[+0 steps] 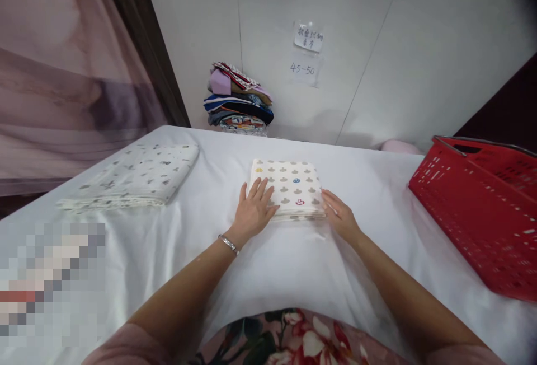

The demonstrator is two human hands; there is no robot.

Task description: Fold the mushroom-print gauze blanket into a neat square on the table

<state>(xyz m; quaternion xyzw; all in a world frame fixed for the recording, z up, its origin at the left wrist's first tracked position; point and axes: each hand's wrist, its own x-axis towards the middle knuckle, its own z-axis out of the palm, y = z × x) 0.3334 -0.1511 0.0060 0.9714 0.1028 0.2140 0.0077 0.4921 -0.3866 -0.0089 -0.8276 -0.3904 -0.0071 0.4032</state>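
A folded white cloth [289, 183] with small grey, yellow, blue and red prints lies in front of me on the white-covered table [268, 264]. My left hand [254, 205] rests flat on its left front part, fingers spread; a silver bracelet circles that wrist. At the cloth's right edge is my right hand [340, 215], its fingers stretched out and touching the side. Neither hand grips the cloth. Farther left lies a larger folded white cloth [138, 172] with dark grey prints, apart from both hands.
A red plastic basket [474, 214] with a metal handle stands on the right. Behind the table's far edge rises a stack of folded fabrics [239, 99] against the wall. Paper signs [307, 39] hang there. A pinkish curtain [71, 74] borders the left; a pixelated patch covers the lower left.
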